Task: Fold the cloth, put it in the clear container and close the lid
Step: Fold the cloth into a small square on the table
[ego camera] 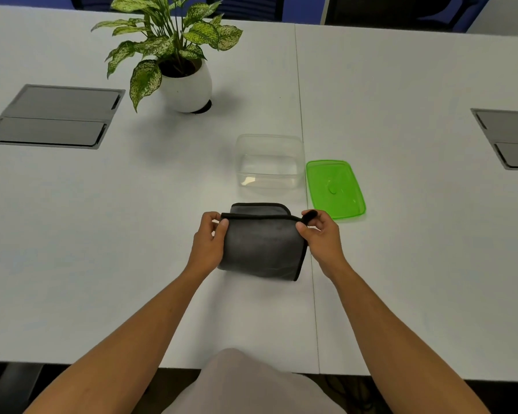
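Note:
A dark grey cloth (pixel 262 249) with black trim lies folded on the white table (pixel 102 234), its near layer lifted over the far one. My left hand (pixel 209 243) pinches the cloth's upper left corner. My right hand (pixel 320 234) pinches its upper right corner, where a black loop sticks up. Just beyond the cloth stands the clear container (pixel 269 162), open and empty. Its green lid (pixel 335 188) lies flat on the table to the container's right.
A potted plant (pixel 180 61) in a white pot stands at the back left of the container. Grey cable hatches are set into the table at far left (pixel 54 116) and far right (pixel 509 138). A seam (pixel 307 174) runs down the table beside the container.

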A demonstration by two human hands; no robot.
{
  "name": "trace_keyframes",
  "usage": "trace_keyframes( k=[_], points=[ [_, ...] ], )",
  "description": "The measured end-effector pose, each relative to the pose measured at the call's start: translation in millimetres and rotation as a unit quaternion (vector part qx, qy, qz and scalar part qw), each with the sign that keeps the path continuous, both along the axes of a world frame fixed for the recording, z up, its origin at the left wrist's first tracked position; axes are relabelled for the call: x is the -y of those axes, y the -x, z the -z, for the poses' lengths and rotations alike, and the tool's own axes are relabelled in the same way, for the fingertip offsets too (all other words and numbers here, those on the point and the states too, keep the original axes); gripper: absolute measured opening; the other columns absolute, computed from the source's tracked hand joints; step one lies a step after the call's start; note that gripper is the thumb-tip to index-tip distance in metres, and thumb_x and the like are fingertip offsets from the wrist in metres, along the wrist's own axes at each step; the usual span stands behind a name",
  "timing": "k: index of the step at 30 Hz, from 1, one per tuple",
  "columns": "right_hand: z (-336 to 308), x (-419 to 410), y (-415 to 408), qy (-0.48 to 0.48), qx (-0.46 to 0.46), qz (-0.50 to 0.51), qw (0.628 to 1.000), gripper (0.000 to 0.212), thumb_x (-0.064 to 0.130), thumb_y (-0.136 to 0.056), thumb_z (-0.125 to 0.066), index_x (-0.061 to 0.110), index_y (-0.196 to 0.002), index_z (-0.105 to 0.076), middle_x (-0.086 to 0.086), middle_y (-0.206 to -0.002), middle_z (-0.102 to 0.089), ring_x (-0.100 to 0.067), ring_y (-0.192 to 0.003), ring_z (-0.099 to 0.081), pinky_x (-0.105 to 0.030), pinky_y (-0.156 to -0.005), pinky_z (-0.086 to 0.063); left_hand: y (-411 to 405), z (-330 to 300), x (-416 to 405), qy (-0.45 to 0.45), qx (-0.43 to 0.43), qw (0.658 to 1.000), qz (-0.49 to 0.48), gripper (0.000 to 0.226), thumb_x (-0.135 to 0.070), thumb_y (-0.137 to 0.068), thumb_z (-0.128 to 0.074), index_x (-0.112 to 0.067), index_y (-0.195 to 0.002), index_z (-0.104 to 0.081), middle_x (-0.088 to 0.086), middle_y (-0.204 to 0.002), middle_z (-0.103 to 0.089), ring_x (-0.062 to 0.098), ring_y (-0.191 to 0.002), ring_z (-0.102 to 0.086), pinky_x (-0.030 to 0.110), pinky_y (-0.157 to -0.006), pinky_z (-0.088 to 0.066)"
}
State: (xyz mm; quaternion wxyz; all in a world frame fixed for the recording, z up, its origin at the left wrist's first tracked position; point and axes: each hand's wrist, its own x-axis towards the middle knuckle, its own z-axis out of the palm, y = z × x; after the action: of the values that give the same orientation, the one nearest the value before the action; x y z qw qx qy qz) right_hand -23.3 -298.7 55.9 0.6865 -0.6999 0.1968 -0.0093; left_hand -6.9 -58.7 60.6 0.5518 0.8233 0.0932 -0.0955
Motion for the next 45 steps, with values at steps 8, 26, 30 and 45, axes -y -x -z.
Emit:
trace_keyframes(
  k=[8,26,30,45],
  points=[
    [27.8,-0.1,-32.9,0.010,-0.031,0.042,0.999,0.021,0.008,-0.084,-0.071,0.014,-0.100,-0.060,-0.001,-0.086,-0.066,-0.015,-0.071,-0.063,-0.027,-0.066,-0.053,-35.2,21.2,12.9,-0.040,-0.006,0.999,-0.026,0.028,-0.038,-0.101,-0.039,-0.020,-0.122,-0.043,0.009,-0.103,-0.059,0.025,-0.091,-0.058,0.032,-0.076,-0.046],
    [87.1,0.1,-74.6,0.059,-0.094,0.041,0.993,0.022,0.012,-0.084,-0.071,0.017,-0.101,-0.058,-0.008,-0.097,-0.066,-0.018,-0.078,-0.064,-0.028,-0.069,-0.054,-75.5,77.1,10.8,-0.070,-0.111,0.991,-0.031,0.026,-0.016,-0.102,-0.040,-0.015,-0.128,-0.035,0.006,-0.099,-0.053,0.015,-0.086,-0.055,0.030,-0.083,-0.045],
    [86.0,-4.5,-80.3,0.048,-0.077,0.048,0.995,0.020,0.013,-0.085,-0.071,0.019,-0.101,-0.059,-0.005,-0.095,-0.066,-0.016,-0.079,-0.065,-0.029,-0.071,-0.056,-74.1,78.9,7.2,-0.075,-0.090,0.993,-0.032,0.028,-0.016,-0.102,-0.039,-0.015,-0.130,-0.034,0.006,-0.104,-0.051,0.019,-0.092,-0.056,0.029,-0.083,-0.046],
    [85.2,-1.4,24.5,0.067,-0.184,-0.052,0.979,0.046,0.033,-0.080,-0.075,0.022,-0.120,-0.055,0.000,-0.101,-0.066,-0.015,-0.091,-0.065,-0.024,-0.079,-0.055,-5.8,74.9,-9.9,-0.053,-0.121,0.991,-0.017,0.052,-0.040,-0.089,-0.062,-0.017,-0.132,-0.044,0.001,-0.109,-0.058,0.014,-0.093,-0.058,0.033,-0.086,-0.052]
  ],
)
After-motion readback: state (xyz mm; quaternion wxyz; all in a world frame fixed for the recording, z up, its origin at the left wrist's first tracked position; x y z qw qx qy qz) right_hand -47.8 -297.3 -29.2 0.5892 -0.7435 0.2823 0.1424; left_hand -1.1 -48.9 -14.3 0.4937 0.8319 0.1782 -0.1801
